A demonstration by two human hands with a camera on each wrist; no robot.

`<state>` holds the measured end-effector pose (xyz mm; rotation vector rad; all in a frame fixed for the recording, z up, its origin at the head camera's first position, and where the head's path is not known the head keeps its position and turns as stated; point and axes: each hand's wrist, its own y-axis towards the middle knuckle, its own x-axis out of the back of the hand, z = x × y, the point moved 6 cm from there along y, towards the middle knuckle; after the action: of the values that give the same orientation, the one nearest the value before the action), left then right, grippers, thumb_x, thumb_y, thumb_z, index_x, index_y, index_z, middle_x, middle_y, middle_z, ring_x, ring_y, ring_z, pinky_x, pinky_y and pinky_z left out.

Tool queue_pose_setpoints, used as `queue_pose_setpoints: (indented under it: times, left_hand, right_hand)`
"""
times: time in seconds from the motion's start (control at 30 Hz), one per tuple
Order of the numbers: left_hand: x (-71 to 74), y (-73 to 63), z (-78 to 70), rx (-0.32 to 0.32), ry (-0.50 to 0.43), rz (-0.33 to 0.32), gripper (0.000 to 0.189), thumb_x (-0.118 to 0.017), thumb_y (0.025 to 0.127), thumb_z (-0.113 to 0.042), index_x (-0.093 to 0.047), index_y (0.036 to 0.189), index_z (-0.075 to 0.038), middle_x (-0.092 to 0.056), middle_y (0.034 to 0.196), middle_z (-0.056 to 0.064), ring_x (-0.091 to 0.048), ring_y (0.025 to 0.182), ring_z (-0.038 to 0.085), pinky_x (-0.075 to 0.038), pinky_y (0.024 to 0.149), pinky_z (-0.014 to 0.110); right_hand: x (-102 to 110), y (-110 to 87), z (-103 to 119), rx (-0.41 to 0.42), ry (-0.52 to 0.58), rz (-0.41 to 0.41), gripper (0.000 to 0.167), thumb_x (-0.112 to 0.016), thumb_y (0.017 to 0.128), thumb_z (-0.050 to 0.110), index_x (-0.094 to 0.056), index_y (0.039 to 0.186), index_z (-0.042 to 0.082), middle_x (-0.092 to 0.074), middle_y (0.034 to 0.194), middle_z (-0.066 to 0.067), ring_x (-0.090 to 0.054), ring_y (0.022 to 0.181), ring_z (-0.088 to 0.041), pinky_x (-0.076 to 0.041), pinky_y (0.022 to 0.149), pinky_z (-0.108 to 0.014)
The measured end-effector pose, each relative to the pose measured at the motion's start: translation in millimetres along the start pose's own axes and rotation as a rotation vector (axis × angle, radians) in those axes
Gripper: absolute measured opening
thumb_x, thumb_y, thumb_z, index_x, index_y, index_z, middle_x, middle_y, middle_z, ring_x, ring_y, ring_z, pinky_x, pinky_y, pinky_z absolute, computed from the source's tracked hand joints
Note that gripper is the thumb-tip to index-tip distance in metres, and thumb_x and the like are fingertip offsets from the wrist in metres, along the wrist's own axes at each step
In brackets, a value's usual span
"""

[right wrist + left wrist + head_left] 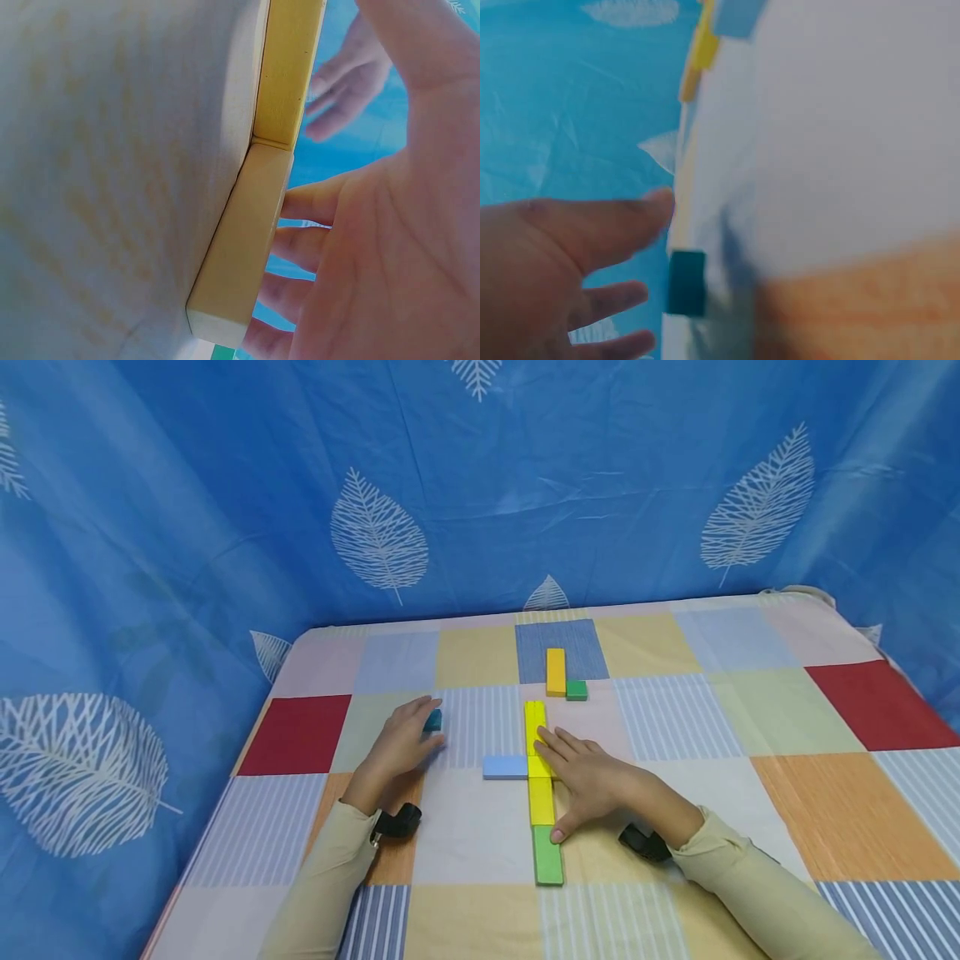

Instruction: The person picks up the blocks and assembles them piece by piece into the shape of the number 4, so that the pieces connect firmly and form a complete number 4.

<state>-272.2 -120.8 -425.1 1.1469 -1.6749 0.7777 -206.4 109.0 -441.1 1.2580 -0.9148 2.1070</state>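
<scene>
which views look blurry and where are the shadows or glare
Head view: green block sharp-edged, pale light streaks the blue curtain; left wrist view: soft overall, teal block blurred, shadow on the cloth near it; right wrist view: yellow block fairly crisp, left hand behind hazier.

we see a blue curtain printed with white leaves behind a patchwork cloth, which shows a red patch near each side among striped patches and orange patches.
</scene>
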Motion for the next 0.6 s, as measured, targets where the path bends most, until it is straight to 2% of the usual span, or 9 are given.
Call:
queue_pose_setpoints:
  times: [0.1, 0.2, 0.33, 0.6]
  left_hand:
    - [-4.3, 0.9, 5.6, 0.004, 0.025, 0.022, 0.056, -0.058, 0.089, -0.018, -0.036, 0.138, -0.001, -0.037, 0.142, 0.02, -0.035, 0.129, 0.038, -0.031, 0.104, 0.051]
    - [-6.0, 1.0, 6.0, -0.017, 0.036, 0.02, 0.054, -0.058, 0.089, -0.016, -0.038, 0.136, 0.0, -0.044, 0.137, 0.02, -0.041, 0.125, 0.037, -0.034, 0.101, 0.051]
    - [-5.4, 0.3, 3.0, -0.035, 0.029, 0.012, 0.055, -0.062, 0.086, -0.016, -0.042, 0.135, -0.002, -0.051, 0.129, 0.019, -0.048, 0.117, 0.035, -0.037, 0.097, 0.051]
    - [-5.9, 0.2, -0.6, -0.044, 0.017, 0.054, 0.056, -0.064, 0.084, -0.01, -0.042, 0.135, -0.005, -0.053, 0.125, 0.018, -0.051, 0.113, 0.032, -0.04, 0.097, 0.046]
  right_hand:
    - [-0.3, -0.3, -0.1, -0.001, 0.002, 0.0, 0.124, -0.067, 0.059, 0.07, -0.013, 0.145, 0.0, -0.003, 0.153, -0.018, -0.004, 0.139, -0.039, -0.018, 0.106, -0.056]
    - [0.2, -0.5, 0.2, 0.0, 0.009, 0.0, 0.124, -0.068, 0.058, 0.07, -0.014, 0.145, 0.001, -0.003, 0.153, -0.018, -0.004, 0.139, -0.039, -0.018, 0.107, -0.056]
    - [1.7, -0.8, -0.1, -0.003, 0.009, 0.002, 0.124, -0.068, 0.058, 0.07, -0.014, 0.145, 0.001, -0.003, 0.153, -0.017, -0.003, 0.14, -0.038, -0.017, 0.108, -0.055]
    - [1.3, -0.2, -1.7, 0.003, 0.017, -0.006, 0.123, -0.068, 0.058, 0.07, -0.015, 0.145, 0.0, -0.005, 0.153, -0.018, -0.004, 0.139, -0.039, -0.018, 0.107, -0.056]
